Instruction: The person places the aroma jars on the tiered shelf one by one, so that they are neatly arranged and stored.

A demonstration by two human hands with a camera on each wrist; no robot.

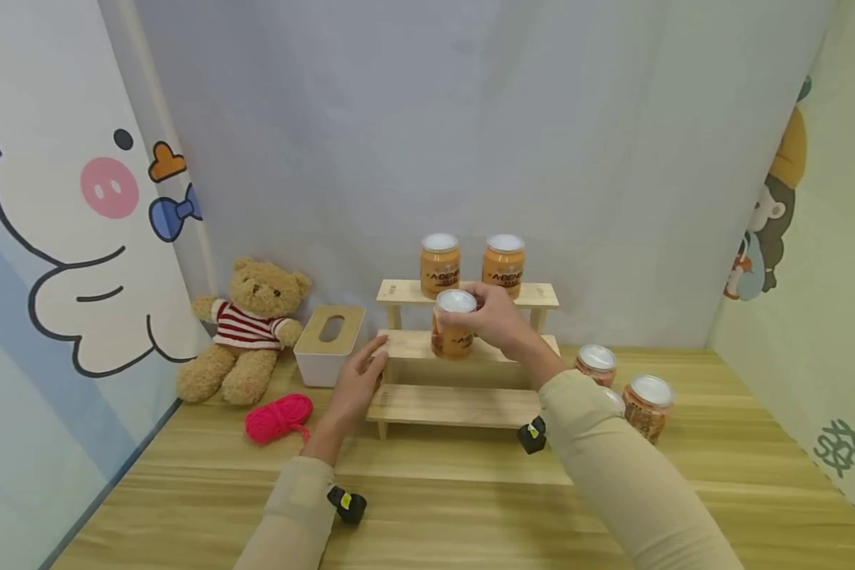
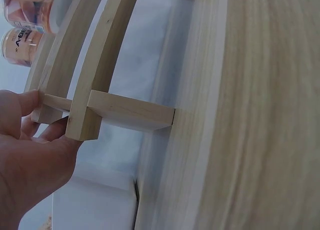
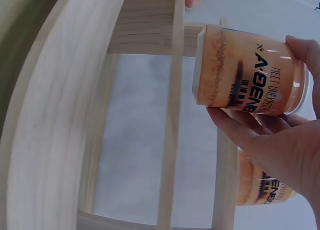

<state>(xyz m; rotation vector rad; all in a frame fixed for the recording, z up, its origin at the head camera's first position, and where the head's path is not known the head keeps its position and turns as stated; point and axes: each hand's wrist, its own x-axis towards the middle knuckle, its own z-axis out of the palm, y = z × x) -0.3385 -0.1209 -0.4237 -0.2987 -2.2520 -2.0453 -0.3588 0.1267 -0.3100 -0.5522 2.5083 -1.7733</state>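
2 orange jars (image 1: 439, 265) already stand side by side on the top step of the wooden rack (image 1: 463, 405), and the right hand (image 1: 495, 317) holds a 3rd jar (image 1: 453, 324) at the middle step, its fingers (image 3: 240, 132) curled round the jar's side just below the white lid. From the head view the jar's base seems to be at or just above the middle board, though whether it is touching the wood cannot be told for certain; in the right wrist view it hangs tilted beside the slats with another jar behind the palm. The left hand (image 1: 359, 380) rests against the rack's left end, fingers fairly straight and lying along the wood, the thumb (image 2: 22, 102) pressed to the end of a crossbar as if steadying the frame. So, as a judgement, the stocking of the rack looks roughly halfway: 2 jars placed, 1 in hand, and 2 more jars (image 1: 648, 404) waiting on the bench (image 1: 470, 491) to the right of the rack, partly hidden behind the right sleeve. The bottom step is bare. To the left of the rack sit a white tissue box (image 1: 330, 346), a teddy bear (image 1: 245, 336) in a striped jumper and a ball of pink yarn (image 1: 279, 417); none of them lies between the hands and the steps, so nothing seems to block the way.
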